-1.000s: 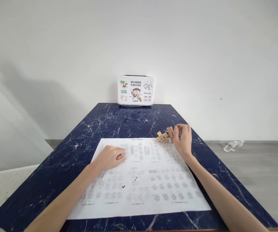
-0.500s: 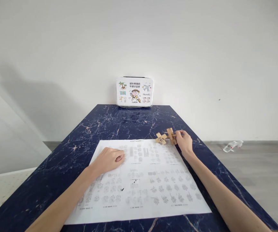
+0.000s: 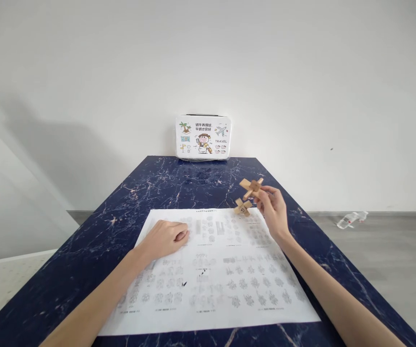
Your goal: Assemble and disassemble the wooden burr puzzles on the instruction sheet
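My right hand [image 3: 273,208] grips a wooden burr puzzle [image 3: 254,187] by its near side, lifted above the table. The puzzle is light brown with crossed bars sticking out. Just below it, a second wooden puzzle [image 3: 243,207], shaped like a cross with a dark mark on it, rests at the top right edge of the printed sheet [image 3: 208,327]. My left hand [image 3: 165,239] lies on the upper left of that sheet, its fingers curled in and nothing visible in them. Rows of small faint puzzle diagrams cover the paper.
A white case with cartoon prints [image 3: 203,138] stands at the far end of the dark blue marbled table [image 3: 179,185], against the wall [image 3: 287,86]. Small dark specks [image 3: 184,284] lie on the sheet. A clear plastic item [image 3: 350,220] is on the floor at right.
My right hand has lifted its puzzle up off the table edge of the sheet and tilted it, away from the second puzzle. The left hand has stayed in place.
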A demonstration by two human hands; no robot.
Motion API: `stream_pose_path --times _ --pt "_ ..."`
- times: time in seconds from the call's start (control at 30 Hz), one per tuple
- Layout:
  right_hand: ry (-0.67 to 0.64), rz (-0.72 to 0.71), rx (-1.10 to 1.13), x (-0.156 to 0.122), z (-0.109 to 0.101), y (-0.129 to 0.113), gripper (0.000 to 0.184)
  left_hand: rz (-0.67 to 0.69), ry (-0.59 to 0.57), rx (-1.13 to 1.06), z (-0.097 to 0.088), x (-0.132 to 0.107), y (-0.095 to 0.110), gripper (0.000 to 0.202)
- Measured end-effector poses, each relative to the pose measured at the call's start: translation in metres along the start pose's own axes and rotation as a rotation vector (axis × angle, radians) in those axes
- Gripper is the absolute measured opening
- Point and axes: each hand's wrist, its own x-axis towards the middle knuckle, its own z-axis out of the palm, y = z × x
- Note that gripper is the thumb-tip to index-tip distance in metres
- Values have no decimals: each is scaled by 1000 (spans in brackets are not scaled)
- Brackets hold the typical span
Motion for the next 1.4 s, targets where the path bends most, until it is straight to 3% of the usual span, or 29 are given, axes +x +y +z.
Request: stream_pose_path --times 0.17,0.3,0.4,0.53,0.77,1.17,1.3,1.33,1.4 --pt "-379 -31 -17 -30 23 -24 34 -127 -16 -124 -6 3 9 23" --pt "-571 -117 -159 -52 35 -36 22 -244 -21 -213 -10 6 17 25" --pt "-653 -165 -199 -61 40 -41 14 -232 -58 -280 -10 7 22 28" --pt "-699 -159 -204 -64 42 -45 11 -178 -90 -311 -9 9 27 29" --pt "-735 -144 -219 -66 42 -42 9 -156 -2 -279 -5 8 25 24" --pt "-731 -200 -236 -68 39 -45 12 -132 -27 -354 -7 8 23 26" --pt "-717 -228 -238 -71 42 -48 14 -157 -37 -463 -4 9 28 93" --pt "-721 -232 -242 -72 42 -49 15 -170 -55 -485 -3 10 31 100" --pt "-727 -241 -254 -72 42 -50 17 -194 -81 -500 -1 11 36 93"
